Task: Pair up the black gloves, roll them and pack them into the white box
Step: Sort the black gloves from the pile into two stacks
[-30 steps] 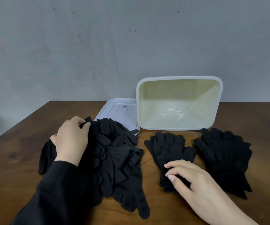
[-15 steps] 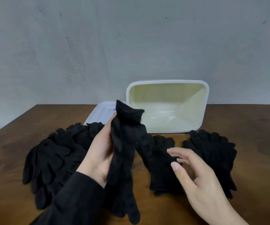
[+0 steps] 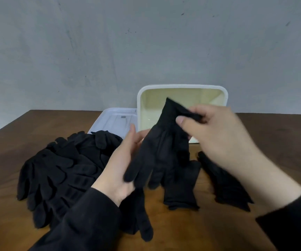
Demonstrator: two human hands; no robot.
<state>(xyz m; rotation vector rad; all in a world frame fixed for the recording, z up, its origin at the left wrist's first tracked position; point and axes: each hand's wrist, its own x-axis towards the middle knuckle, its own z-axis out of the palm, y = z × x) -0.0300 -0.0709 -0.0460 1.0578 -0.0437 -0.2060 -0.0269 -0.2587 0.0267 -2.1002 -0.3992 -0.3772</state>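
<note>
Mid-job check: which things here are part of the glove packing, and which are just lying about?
In the job:
held glove, pinched by right hand, left hand behind
glove heap
laid-out gloves
white box

Lying about:
lid
table

Black gloves (image 3: pixel 59 171) are shown on a dark brown wood-grain desk (image 3: pixel 4 160), beside a white box (image 3: pixel 182 87) with a cream interior.

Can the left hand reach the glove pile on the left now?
Probably yes. The pile lies just beside the left hand with nothing between, but that hand supports the held glove, so it should let go first.
</note>
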